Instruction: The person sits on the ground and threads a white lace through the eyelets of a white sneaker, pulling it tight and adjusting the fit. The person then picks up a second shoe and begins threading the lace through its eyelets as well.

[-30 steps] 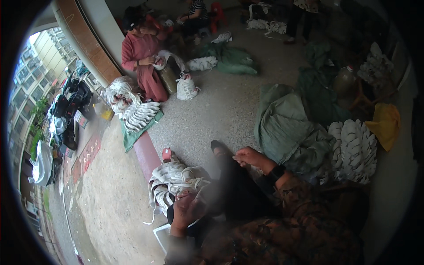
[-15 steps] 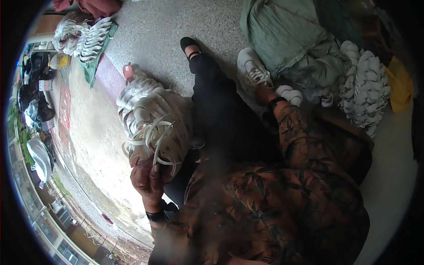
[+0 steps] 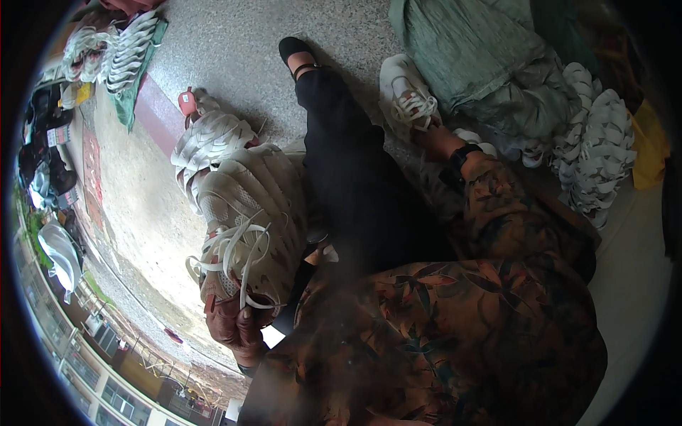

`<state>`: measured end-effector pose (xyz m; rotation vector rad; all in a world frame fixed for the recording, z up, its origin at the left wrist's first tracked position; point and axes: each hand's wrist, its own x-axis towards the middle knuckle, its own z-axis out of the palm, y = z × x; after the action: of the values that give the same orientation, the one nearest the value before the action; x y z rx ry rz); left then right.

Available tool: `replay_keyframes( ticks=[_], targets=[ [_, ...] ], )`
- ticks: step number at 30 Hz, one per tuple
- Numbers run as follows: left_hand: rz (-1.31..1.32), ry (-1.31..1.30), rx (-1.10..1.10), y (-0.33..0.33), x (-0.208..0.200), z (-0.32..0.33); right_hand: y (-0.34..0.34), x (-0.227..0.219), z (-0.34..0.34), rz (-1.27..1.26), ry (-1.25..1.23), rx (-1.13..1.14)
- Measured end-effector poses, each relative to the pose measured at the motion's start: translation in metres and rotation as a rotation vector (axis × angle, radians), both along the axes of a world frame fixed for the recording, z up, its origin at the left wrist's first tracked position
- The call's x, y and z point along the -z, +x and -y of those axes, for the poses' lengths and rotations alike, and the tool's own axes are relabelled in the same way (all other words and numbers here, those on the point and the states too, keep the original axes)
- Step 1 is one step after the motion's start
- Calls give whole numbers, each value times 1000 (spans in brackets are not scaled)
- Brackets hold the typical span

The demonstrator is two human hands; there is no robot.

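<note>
Hands first: I see the left hand (image 3: 238, 323) curled under a bundle of white shoe uppers (image 3: 245, 213) at near left, fingers closed on its lower edge. Right hand (image 3: 435, 136) grips a white sneaker (image 3: 405, 96) on the floor at far right, beside a green sack (image 3: 483, 57).

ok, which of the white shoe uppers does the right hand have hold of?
The single laced upper lying on the floor by the green sack. The right hand grips its near end; the other uppers sit in stacks, this one lies alone.
</note>
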<state>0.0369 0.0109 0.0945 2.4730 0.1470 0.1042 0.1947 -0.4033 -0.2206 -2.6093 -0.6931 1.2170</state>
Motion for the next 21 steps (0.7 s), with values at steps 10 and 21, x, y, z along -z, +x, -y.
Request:
replay_keyframes(
  ticks=[10,21],
  targets=[
    [57,52,-27,7,1,3,34,41,-14,267,118,-32],
    [-170,11,-67,17,-17,2,58,48,-27,424,322,3]
  ],
)
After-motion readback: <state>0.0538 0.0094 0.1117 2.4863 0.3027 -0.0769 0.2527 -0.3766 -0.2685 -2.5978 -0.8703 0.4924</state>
